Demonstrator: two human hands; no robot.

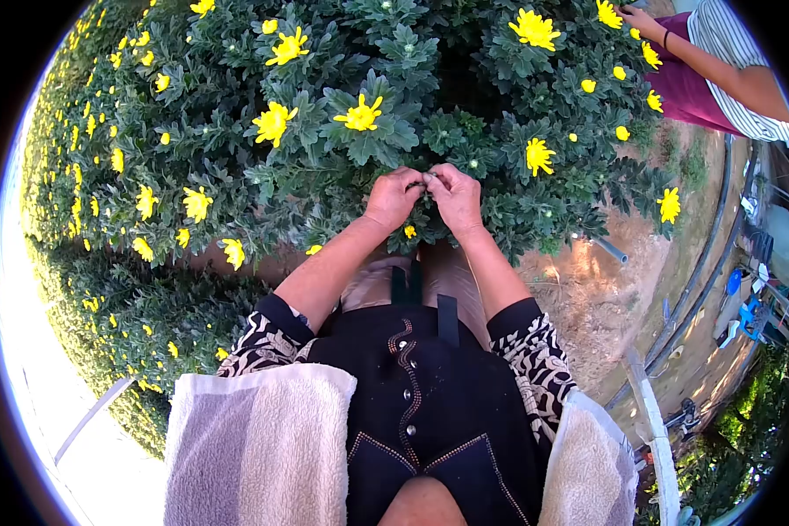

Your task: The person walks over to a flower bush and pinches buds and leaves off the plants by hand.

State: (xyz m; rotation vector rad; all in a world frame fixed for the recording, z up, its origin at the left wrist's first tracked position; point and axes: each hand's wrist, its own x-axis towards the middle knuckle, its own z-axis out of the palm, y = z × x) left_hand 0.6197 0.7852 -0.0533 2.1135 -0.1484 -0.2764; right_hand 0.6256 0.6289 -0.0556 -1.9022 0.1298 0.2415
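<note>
Left hand [393,198] and right hand [458,200] together now, both pinched tight at the near edge of the leafy bush [386,131], which spreads left to right; neither's closer, and what's between I can't tell.

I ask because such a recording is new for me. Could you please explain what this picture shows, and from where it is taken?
There is no machine: these are a person's bare left hand and right hand. The camera sits on that person's head, looking forward and down, so their black garment shows at the bottom. In front stand leafy plants, probably chrysanthemums, with yellow flowers. Both hands meet there, fingertips pinched; what lies between them is too small to tell. At the upper right, another person's hand is close to a flower.
</note>
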